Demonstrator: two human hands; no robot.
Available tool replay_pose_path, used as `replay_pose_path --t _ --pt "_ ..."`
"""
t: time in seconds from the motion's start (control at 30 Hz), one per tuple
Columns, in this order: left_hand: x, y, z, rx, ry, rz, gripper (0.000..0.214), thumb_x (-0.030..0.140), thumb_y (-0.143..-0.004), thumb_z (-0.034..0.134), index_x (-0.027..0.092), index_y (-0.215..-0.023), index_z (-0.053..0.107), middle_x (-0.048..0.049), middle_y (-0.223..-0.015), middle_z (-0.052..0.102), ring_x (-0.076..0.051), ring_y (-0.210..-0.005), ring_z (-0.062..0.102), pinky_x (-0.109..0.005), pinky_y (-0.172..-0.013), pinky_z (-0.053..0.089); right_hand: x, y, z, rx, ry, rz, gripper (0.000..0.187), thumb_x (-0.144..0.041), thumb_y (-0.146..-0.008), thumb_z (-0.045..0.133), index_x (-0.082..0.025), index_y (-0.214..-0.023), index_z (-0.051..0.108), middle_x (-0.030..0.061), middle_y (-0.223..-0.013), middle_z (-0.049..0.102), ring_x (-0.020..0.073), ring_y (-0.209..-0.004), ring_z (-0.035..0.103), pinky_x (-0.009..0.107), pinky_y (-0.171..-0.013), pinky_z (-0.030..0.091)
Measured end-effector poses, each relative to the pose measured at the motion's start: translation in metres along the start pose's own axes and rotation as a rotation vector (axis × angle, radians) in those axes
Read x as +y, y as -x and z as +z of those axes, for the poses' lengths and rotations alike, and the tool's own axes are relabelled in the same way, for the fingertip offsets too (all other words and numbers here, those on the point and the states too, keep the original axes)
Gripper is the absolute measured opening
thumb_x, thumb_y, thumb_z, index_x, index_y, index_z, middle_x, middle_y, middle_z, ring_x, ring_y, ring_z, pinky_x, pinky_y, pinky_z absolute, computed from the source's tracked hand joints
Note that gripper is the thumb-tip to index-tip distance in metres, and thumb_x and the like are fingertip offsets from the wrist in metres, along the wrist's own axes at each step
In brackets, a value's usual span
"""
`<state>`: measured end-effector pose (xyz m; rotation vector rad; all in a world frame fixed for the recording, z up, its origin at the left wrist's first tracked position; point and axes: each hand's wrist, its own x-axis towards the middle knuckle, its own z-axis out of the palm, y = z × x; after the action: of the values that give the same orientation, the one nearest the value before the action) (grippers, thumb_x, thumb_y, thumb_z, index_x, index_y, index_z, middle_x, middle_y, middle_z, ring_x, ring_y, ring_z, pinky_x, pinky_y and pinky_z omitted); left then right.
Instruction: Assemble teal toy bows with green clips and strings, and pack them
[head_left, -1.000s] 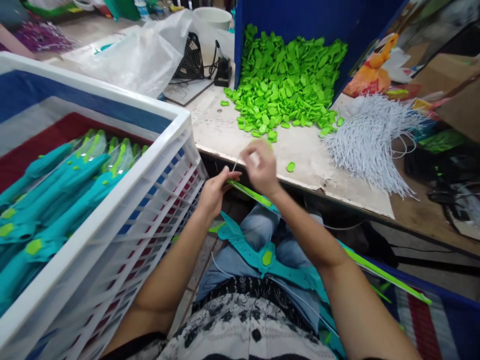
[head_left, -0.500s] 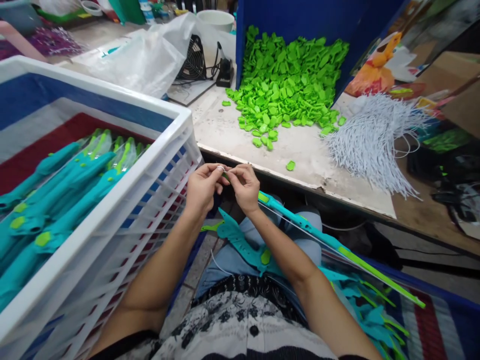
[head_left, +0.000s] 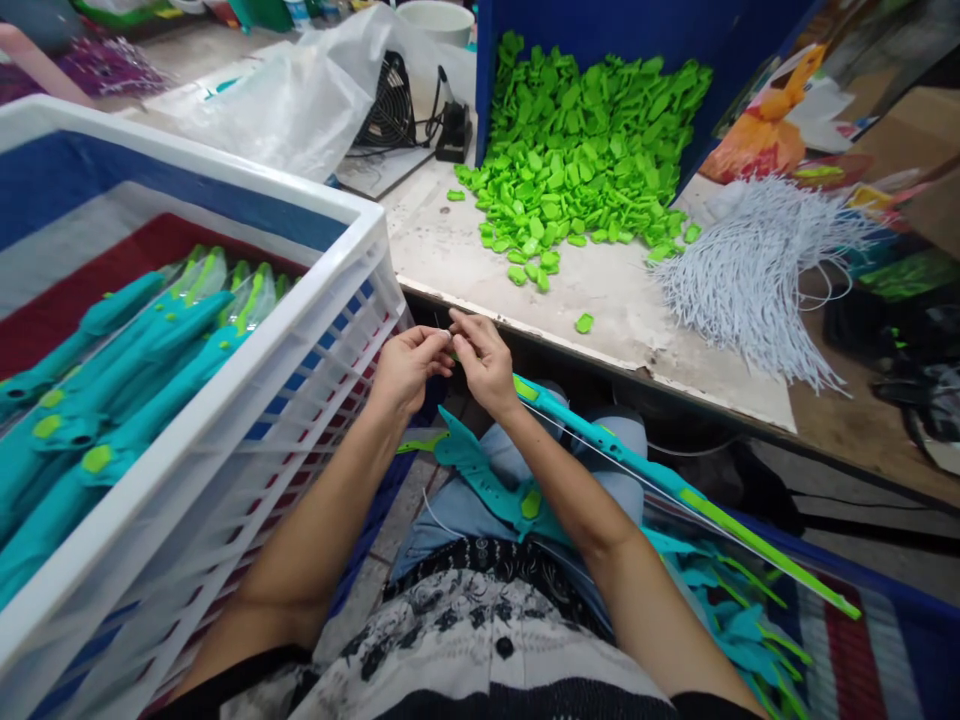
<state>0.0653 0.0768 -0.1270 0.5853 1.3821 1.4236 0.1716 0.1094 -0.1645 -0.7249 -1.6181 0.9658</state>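
Note:
A long teal and lime-green toy bow (head_left: 600,437) slants across above my lap, a white string (head_left: 660,485) running along it. Its upper end goes behind my right hand (head_left: 486,368), and a bit of green shows between my hands. My right fingers are curled at that end, the index finger raised and the thumb bent. My left hand (head_left: 409,368) is closed in a pinch on the white string at the tip. The fingertips nearly touch, so the exact hold there is partly hidden. Another teal piece with a green hexagon (head_left: 491,490) lies on my lap.
A white crate (head_left: 352,245) with several teal toy parts (head_left: 142,400) stands at left. On the table (head_left: 622,320) are a heap of green clips (head_left: 577,150), a bundle of white strings (head_left: 757,270) and a small fan (head_left: 391,105). More teal parts (head_left: 739,620) lie at lower right.
My right index finger has lifted and straightened away from the string. The left hand keeps its pinch at the bow's tip. The view has shifted slightly.

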Motion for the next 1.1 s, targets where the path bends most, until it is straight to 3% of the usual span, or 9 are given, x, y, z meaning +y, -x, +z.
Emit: replay_pose_path --t 0.1,0.27,0.43,0.63,0.8,0.93,1.1 --pt "-0.004 -0.003 0.001 0.033 0.085 -0.039 0.018 0.024 -0.057 0.071 0.013 -0.062 0.057 0.0018 -0.055 0.059 -0.009 -0.050 0.057 -0.020 -0.048 0.048 0.004 -0.001 -0.001 0.020 0.065 -0.042 0.019 -0.026 -0.089 0.053 -0.023 -0.100 0.068 0.0035 -0.093 0.058 0.0122 -0.087 0.058 0.026 -0.078 0.050" --pt "-0.001 -0.006 -0.006 -0.066 0.151 -0.137 0.011 0.019 -0.057 0.066 0.011 -0.064 0.064 -0.0023 -0.065 0.066 -0.013 -0.063 0.063 -0.026 -0.062 0.054 0.013 -0.006 -0.008 -0.030 0.154 -0.138 0.017 -0.028 -0.089 0.053 -0.020 -0.090 0.069 0.0039 -0.088 0.060 0.0121 -0.083 0.059 0.026 -0.076 0.051" --pt "0.000 0.000 -0.006 -0.110 -0.027 -0.009 0.021 0.021 -0.054 0.076 0.011 -0.070 0.067 -0.0021 -0.066 0.066 -0.012 -0.060 0.062 -0.026 -0.062 0.054 0.014 -0.002 -0.013 -0.102 0.256 -0.188 0.020 -0.027 -0.092 0.046 -0.020 -0.091 0.064 0.0062 -0.093 0.060 0.0145 -0.088 0.058 0.030 -0.081 0.050" --pt "-0.007 -0.002 -0.004 -0.079 -0.252 0.122 0.024 0.031 -0.060 0.075 0.013 -0.072 0.066 0.0008 -0.058 0.059 -0.008 -0.048 0.051 -0.019 -0.045 0.042 0.015 0.005 -0.012 -0.025 0.225 -0.075 0.016 -0.025 -0.092 0.043 -0.020 -0.086 0.057 0.0064 -0.089 0.057 0.0166 -0.088 0.054 0.033 -0.081 0.046" --pt "-0.015 -0.005 -0.009 -0.097 -0.300 0.079 0.021 0.033 -0.061 0.074 0.014 -0.070 0.072 0.0020 -0.052 0.055 -0.005 -0.044 0.037 -0.019 -0.042 0.026 0.017 0.011 -0.016 -0.027 0.299 -0.097 0.016 -0.023 -0.093 0.041 -0.020 -0.081 0.051 0.0044 -0.082 0.053 0.0147 -0.082 0.051 0.029 -0.076 0.044" --pt "-0.026 -0.007 -0.013 -0.102 -0.320 0.087 0.018 0.032 -0.061 0.073 0.016 -0.069 0.073 0.0010 -0.056 0.058 -0.007 -0.050 0.042 -0.021 -0.048 0.030 0.022 0.020 -0.015 -0.072 0.439 -0.122 0.018 -0.023 -0.093 0.039 -0.020 -0.079 0.049 0.0045 -0.080 0.050 0.0152 -0.080 0.049 0.028 -0.075 0.042" --pt "-0.047 0.010 -0.026 0.022 -0.466 0.288 0.018 0.033 -0.071 0.066 0.018 -0.078 0.074 -0.0034 -0.080 0.067 -0.013 -0.073 0.057 -0.021 -0.063 0.042 0.038 0.036 -0.005 -0.126 0.486 -0.062 0.019 -0.024 -0.094 0.037 -0.019 -0.080 0.050 0.0053 -0.081 0.051 0.0160 -0.078 0.048 0.028 -0.074 0.040"
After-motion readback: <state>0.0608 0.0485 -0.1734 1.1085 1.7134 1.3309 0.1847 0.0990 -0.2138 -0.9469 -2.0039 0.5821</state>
